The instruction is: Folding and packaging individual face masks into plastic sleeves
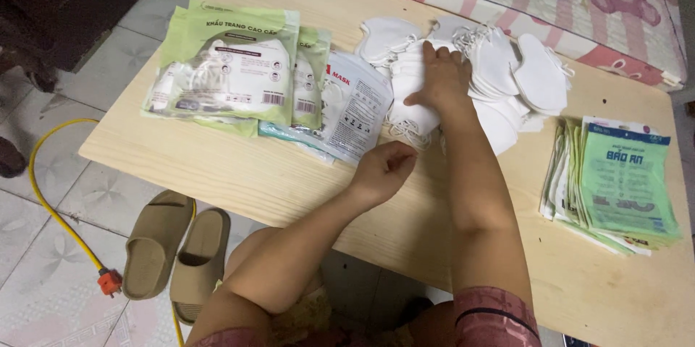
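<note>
My right hand [441, 80] rests palm down on a pile of white face masks [499, 72] at the far middle of a low wooden table [239, 173], fingers spread over the top mask. My left hand [385, 166] hovers just in front of the pile with its fingers curled loosely; nothing shows inside it. A white mask package [355, 104] lies flat just left of the pile, close to my left hand.
A stack of filled green mask packages [232, 68] lies at the table's left. Flat green packages [615, 180] are stacked at the right. A pink patterned mattress [565, 6] borders the far edge. On the tiled floor lie tan slippers [177, 253] and a yellow cable [51, 202].
</note>
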